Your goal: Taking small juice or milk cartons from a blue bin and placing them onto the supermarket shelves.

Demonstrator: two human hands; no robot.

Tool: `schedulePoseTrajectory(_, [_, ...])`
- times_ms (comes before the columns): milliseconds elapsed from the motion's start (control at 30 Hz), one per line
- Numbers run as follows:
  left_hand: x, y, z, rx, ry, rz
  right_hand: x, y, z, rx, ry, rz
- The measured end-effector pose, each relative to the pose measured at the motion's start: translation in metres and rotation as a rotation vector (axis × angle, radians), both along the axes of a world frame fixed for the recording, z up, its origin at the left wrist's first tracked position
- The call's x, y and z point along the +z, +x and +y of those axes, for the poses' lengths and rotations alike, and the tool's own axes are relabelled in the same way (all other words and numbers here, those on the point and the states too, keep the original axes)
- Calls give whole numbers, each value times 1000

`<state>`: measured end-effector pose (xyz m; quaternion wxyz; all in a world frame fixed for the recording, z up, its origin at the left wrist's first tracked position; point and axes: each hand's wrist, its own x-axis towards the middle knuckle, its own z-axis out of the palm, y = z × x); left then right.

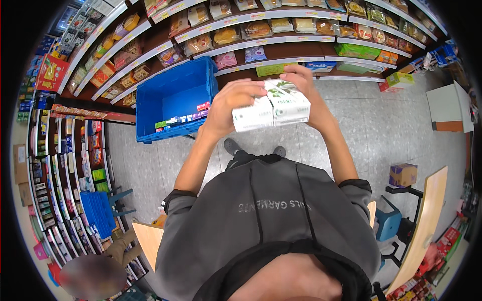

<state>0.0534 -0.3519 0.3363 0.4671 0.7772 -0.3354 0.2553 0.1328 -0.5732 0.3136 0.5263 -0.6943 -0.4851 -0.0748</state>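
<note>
While the person's bare left hand wraps the left end of two white cardboard boxes w/ green leaf print, the bare right hand has the far right corner. Both are part-curled, i.e. fingers bent over the tops and outer sides w/ the boxes gripped betw. them; the thumbs can't be made out. The boxes sit side by side, a thin dark seam betw. them, up in front of the chest, over the grey speckled floor and just right of a deep blue plastic crate. Small multicoloured packs line the crate's near side. Beyond, dark-brown shelves w/ white rails carry bagged bread etc.

Main risk, prob.: boxes parting at the seam, since the hold is on the outer ends; can't tell if film or tape binds them. If one hand eases off, its box could drop to the floor. Too hard a squeeze might dent the card, esp. at the corners. The crate's nr. the left forearm, so a low swing left could clip its rim.
</note>
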Motion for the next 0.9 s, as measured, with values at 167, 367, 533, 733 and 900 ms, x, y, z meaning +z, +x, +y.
schedulePoseTrajectory(167, [9,0,-13,130,448,-650,12,15,-15,-227,115,-461])
schedulePoseTrajectory(367, [22,10,-28,82,403,-701,9,18,-33,-228,148,-463])
schedulePoseTrajectory(533, [0,5,-54,156,-91,359,-4,8,-57,-127,-208,-162])
schedulePoseTrajectory(733, [0,23,-77,73,-272,544,-16,10,-74,-222,-250,21])
schedulePoseTrajectory(900, [-19,62,-93,55,-358,689,-28,22,-89,-239,-293,437])
